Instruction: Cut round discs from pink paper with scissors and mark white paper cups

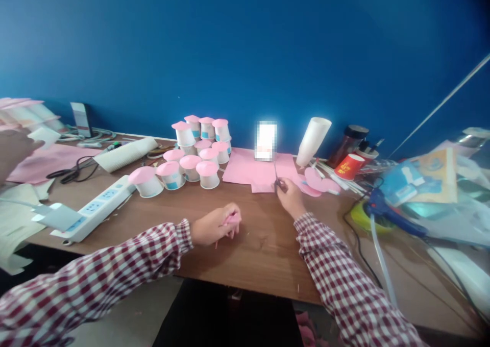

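Note:
My left hand [215, 226], near the table's front middle, is closed round a small piece of pink paper [233, 218]. Much of that piece is hidden by the fingers. Farther to the right, my right hand [291, 200] grips dark-handled scissors [276, 176] whose blades point away from me. They are over the front edge of the pink paper sheets [241, 167]. Several white paper cups with pink paper tops [190, 162] stand left of the sheets, some of them stacked. Pink rounded paper cutouts [319, 180] lie just right of my right hand.
A power strip [95, 209] with a white plug lies at left. A blue glue gun [394, 213] with trailing cords rests at right, near a red cup [349, 167] and plastic bags. Tall stacked white cups [314, 139] lean at the wall. Another person's hand [15, 150] is far left.

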{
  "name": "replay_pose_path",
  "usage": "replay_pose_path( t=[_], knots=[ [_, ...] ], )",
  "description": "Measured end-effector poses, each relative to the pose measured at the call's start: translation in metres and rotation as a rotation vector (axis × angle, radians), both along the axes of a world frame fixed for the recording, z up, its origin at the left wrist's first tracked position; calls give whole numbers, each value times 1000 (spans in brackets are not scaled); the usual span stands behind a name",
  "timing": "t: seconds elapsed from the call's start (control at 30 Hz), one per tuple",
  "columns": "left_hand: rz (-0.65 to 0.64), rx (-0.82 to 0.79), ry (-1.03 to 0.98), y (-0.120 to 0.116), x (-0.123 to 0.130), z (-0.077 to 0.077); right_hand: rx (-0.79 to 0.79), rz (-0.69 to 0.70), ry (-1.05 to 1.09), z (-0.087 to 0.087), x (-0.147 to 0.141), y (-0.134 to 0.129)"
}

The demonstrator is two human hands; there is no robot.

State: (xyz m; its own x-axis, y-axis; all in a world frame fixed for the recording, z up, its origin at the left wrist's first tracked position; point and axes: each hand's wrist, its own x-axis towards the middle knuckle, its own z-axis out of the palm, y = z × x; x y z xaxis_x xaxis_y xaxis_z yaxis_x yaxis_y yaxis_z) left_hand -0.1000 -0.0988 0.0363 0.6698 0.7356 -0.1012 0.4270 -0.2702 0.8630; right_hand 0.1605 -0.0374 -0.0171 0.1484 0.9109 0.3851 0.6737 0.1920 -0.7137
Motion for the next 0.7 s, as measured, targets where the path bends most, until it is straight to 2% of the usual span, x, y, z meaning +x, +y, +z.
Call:
replay_pose_path(
  t=[0.1,0.27,0.43,0.57,0.7],
  knots=[
    [171,-203,-221,25,29,2,-22,-5,16,-1,0,1],
    [581,-401,-733,75,79,0,5,-48,131,5,0,0],
    [824,-680,-1131,113,101,4,141,-38,318,12,-9,-4],
    [916,-777,-1343,123,118,6,124,132,395,11,-19,-4],
    [802,-886,-1327,113,141,2,145,153,485,7,-18,2]
  ],
)
